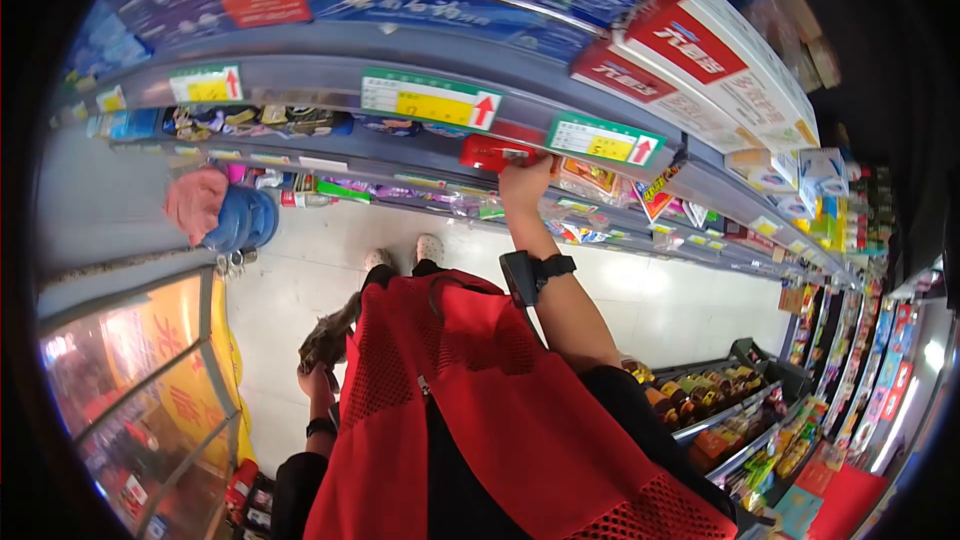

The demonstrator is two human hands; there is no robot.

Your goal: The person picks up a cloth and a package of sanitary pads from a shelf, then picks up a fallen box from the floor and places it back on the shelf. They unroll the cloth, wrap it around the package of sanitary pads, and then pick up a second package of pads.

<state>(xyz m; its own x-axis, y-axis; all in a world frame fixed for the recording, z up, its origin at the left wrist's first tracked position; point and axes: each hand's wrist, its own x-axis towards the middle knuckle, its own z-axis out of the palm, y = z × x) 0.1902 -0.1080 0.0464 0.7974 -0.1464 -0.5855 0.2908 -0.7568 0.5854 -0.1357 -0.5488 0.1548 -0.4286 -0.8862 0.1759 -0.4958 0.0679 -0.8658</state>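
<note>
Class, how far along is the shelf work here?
Looks done: price labels fixed along the shelf, boxes set above them. In hand: the right hand grips a red pack; the left hand holds a dark cloth. Left, apparently: letting go of the pack; beyond that, unclear.

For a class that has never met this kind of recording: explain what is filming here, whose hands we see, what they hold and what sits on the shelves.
There is no machine here. A person wears one camera on the head, looking forward and down, so this single picture shows their own red vest and, beyond it, their shoes on the floor.

The right hand reaches up to a red packet on a shelf; how firmly the fingers grip it is hard to tell. The left hand, low down, holds a crumpled brownish cloth-like thing.

Above the price labels sit blue boxes and red-and-white boxes. The lens bends straight edges into curves.
</note>
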